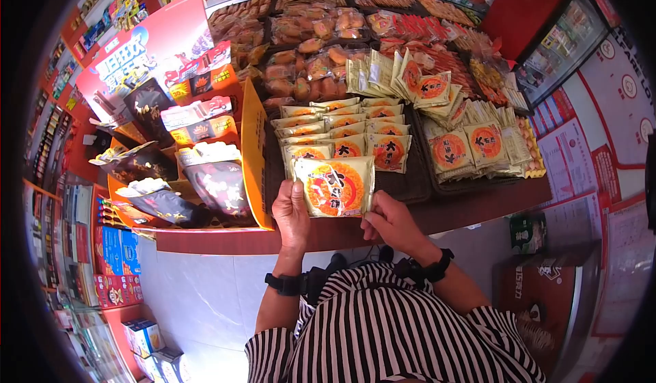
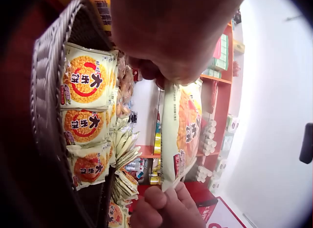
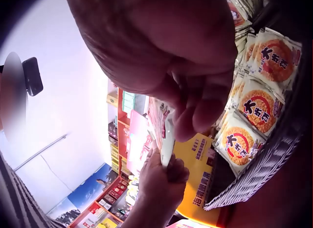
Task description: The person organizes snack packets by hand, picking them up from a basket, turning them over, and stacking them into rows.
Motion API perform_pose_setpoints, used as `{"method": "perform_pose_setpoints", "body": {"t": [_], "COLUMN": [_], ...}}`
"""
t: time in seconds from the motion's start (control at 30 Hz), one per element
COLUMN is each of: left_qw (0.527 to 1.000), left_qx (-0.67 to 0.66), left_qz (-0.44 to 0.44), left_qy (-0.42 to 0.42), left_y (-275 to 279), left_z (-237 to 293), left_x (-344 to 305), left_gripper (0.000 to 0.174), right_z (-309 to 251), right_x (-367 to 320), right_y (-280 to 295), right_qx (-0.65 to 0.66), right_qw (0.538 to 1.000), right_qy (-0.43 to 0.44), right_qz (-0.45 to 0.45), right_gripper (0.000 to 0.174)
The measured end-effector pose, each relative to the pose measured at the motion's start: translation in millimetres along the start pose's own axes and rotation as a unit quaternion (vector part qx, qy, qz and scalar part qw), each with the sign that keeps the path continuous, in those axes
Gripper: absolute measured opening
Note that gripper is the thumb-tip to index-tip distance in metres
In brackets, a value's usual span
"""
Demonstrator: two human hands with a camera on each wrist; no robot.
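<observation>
A cream rice cracker packet (image 1: 336, 188) with an orange round print is held up in front of the body, its printed face towards the head camera. My left hand (image 1: 292, 212) pinches its left edge, thumb on the front. At the lower right corner, my right hand (image 1: 389, 219) pinches the packet with fingers curled in. The left wrist view shows the packet (image 2: 183, 125) side-on, stretched between both hands. Just beyond it, several matching packets (image 1: 348, 145) stand in rows in a dark woven basket (image 1: 413, 190).
An orange display box (image 1: 256, 157) with dark pouches stands left of the basket. To the right, another basket holds more cracker packets (image 1: 488, 144). Bagged breads (image 1: 318, 28) and other snacks fill the counter behind. The brown counter edge (image 1: 205, 243) runs in front of the body.
</observation>
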State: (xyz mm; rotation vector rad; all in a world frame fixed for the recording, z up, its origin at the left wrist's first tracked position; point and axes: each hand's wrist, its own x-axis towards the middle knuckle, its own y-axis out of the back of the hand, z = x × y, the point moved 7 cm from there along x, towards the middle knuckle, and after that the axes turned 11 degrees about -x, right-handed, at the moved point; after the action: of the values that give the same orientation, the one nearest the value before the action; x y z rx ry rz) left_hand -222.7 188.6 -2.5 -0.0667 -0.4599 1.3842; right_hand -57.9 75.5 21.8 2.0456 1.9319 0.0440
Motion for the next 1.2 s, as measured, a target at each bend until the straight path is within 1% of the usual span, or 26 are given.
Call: {"method": "perform_pose_setpoints", "body": {"t": [0.03, 0.1, 0.13, 0.17, 0.2, 0.23, 0.3, 0.33, 0.37, 0.43, 0.47, 0.5, 0.53, 0.57, 0.63, 0.7, 0.77, 0.8, 0.87, 0.93, 1.0, 1.03, 1.07, 1.1, 1.13, 1.2], "left_qw": [1.0, 0.999, 0.992, 0.981, 0.98, 0.982, 0.978, 0.978, 0.98, 0.981, 0.984, 0.984, 0.981, 0.981, 0.944, 0.95, 0.959, 0.95, 0.949, 0.948, 0.95, 0.95, 0.952, 0.953, 0.95, 0.952], "left_qx": [0.013, 0.045, 0.114, 0.183, 0.189, 0.176, 0.2, 0.202, 0.186, 0.172, 0.139, 0.105, 0.109, 0.111, 0.196, 0.185, 0.167, 0.194, 0.191, 0.188, 0.193, 0.193, 0.198, 0.203, 0.215, 0.211], "left_qz": [0.001, -0.015, -0.018, -0.021, -0.012, -0.02, -0.037, -0.041, -0.063, -0.084, -0.113, -0.142, -0.158, -0.156, -0.263, -0.251, -0.228, -0.243, -0.249, -0.256, -0.244, -0.244, -0.225, -0.205, -0.205, -0.192], "left_qy": [-0.008, -0.024, -0.042, -0.06, -0.053, -0.061, -0.036, -0.034, -0.025, -0.013, 0.012, 0.037, 0.032, 0.033, -0.04, -0.019, 0.02, 0.031, 0.034, 0.035, 0.017, 0.017, 0.055, 0.095, 0.097, 0.111], "left_y": [0, 2, 3, 4, 9, 10, 16, 22, 28, 22, 16, 9, 9, 12, 0, -5, -7, -13, -23, -34, -41, -43, -39, -35, -35, -40], "left_z": [2, 3, 4, 4, -3, -1, 2, -3, -14, -9, -6, -4, -4, -7, -2, -1, -4, 0, 8, 9, 10, 6, -7, -21, -31, -44], "left_x": [1, 4, 4, 4, 2, -1, -11, -14, -18, -18, -19, -20, -20, -20, -25, -31, -34, -32, -25, -16, -4, 2, 7, 12, 18, 26], "left_gripper": [0.022, 0.02, 0.021, 0.023, 0.023, 0.022, 0.023, 0.023, 0.022, 0.021, 0.017, 0.013, 0.003, 0.003, 0.014, 0.018, 0.016, 0.014, 0.012, 0.009, 0.005, 0.005, 0.004, 0.005, 0.009, 0.011], "right_z": [2, -2, -3, -6, -9, -6, 3, 7, 11, 17, 19, 15, 10, 12, 25, 28, 32, 35, 36, 26, 23, 22, 24, 37, 50, 66], "right_x": [1, 2, 1, 0, 0, -1, -3, -3, -3, -2, 0, 1, 0, 0, 3, 1, 0, 0, 4, 9, 17, 21, 27, 36, 45, 61], "right_y": [3, 9, 11, 9, 8, 8, 1, 1, 3, 12, 16, 24, 29, 30, 33, 36, 41, 46, 51, 64, 70, 73, 74, 75, 75, 76], "right_qx": [0.003, -0.049, -0.048, -0.094, -0.141, -0.139, -0.179, -0.17, -0.167, -0.165, -0.164, -0.188, -0.211, -0.21, -0.105, -0.108, -0.113, -0.094, -0.074, -0.064, -0.063, -0.062, -0.062, -0.036, -0.012, -0.015], "right_qw": [1.0, 0.997, 0.998, 0.994, 0.988, 0.988, 0.98, 0.982, 0.983, 0.984, 0.984, 0.976, 0.964, 0.965, 0.991, 0.991, 0.991, 0.993, 0.994, 0.987, 0.987, 0.986, 0.986, 0.99, 0.991, 0.99], "right_qy": [-0.002, 0.048, 0.047, 0.053, 0.06, 0.059, 0.083, 0.078, 0.076, 0.067, 0.066, 0.11, 0.153, 0.153, 0.076, 0.069, 0.06, 0.052, 0.044, 0.078, 0.073, 0.068, 0.068, 0.038, 0.009, -0.007], "right_qz": [0.003, 0.016, 0.019, 0.009, 0.0, 0.005, -0.012, -0.016, -0.015, 0.0, -0.001, 0.022, 0.045, 0.043, 0.032, 0.035, 0.039, 0.053, 0.067, 0.125, 0.131, 0.136, 0.136, 0.134, 0.132, 0.139], "right_gripper": [0.005, 0.005, 0.005, 0.005, 0.006, 0.006, 0.007, 0.007, 0.007, 0.007, 0.007, 0.008, 0.009, 0.009, 0.012, 0.012, 0.011, 0.01, 0.009, 0.003, 0.004, 0.005, 0.005, 0.006, 0.01, 0.009]}}
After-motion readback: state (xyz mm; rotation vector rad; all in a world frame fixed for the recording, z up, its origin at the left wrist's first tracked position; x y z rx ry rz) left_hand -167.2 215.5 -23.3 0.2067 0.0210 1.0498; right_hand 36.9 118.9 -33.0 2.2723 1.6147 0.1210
